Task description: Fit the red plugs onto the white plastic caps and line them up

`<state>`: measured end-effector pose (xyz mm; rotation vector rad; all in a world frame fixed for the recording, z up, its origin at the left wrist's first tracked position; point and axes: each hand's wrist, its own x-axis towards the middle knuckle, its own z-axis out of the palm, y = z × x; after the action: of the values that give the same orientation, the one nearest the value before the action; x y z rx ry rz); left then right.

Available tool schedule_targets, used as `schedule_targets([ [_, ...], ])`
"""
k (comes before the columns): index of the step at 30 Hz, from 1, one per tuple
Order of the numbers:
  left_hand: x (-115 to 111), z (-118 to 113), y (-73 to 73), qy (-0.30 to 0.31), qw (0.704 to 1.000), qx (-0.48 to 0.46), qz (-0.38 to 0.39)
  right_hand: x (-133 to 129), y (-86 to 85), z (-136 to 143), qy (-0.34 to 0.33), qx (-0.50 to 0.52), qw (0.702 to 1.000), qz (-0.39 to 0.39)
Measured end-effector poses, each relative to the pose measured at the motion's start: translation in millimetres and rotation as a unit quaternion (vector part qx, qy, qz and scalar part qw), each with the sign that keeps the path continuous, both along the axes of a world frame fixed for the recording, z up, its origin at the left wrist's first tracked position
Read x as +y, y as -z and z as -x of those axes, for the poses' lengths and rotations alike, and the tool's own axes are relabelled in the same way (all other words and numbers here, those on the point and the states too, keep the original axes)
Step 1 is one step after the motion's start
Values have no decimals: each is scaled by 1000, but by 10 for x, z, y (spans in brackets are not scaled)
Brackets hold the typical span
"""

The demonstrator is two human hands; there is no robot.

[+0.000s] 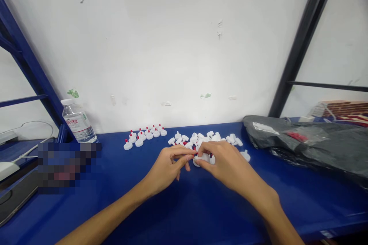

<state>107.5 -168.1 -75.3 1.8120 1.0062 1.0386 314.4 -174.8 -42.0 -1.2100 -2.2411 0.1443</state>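
Note:
My right hand (221, 159) is closed around a white nozzle cap (203, 157) held just above the blue table, its narrow end turned toward the left. My left hand (171, 162) meets it from the left, thumb and forefinger pinched together at a small red tip, which the fingers partly hide. Behind my hands lies a loose heap of white nozzle caps (211, 134) with some red tips among them. One white cap (245, 155) rests right of my right hand. Further left, several white caps with red tips (139, 141) stand upright in rows.
A clear water bottle (79, 122) stands at the back left, near a blurred patch and a dark flat object (18, 199). At the right lies a dark grey plastic bag (304, 145) with red pieces (297, 136) on it. A white wall (172, 46) closes the table's back.

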Motion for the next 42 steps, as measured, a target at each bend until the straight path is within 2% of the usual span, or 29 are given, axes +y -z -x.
schedule_targets([
  [3,-10,1,12,8,1000,9,-24,10,5,-1,1,-3,1000,3],
  [10,-60,-32,-43,-37,997,55,-43,-6,3,10,-12,-7,1000,19],
  [19,-76,-44,-51,-23,991,93,-89,-15,29,7,-12,-31,999,-11],
  [22,-89,-58,-51,-17,987,125,-103,-46,-1,10,-18,-27,999,5],
  [27,-57,-50,-97,-55,971,182,-146,-87,-5,4,-45,1,997,56],
  [30,30,82,-161,-70,950,247,-178,-56,13,-4,-19,0,1000,18],
  [33,167,316,-207,-114,907,354,-196,-18,8,-1,0,17,1000,-6],
  [36,337,579,-199,-162,867,439,-172,-17,-16,16,0,35,999,-7],
  [42,633,989,-162,-199,860,463,-80,-54,-43,29,-12,37,999,-5],
])
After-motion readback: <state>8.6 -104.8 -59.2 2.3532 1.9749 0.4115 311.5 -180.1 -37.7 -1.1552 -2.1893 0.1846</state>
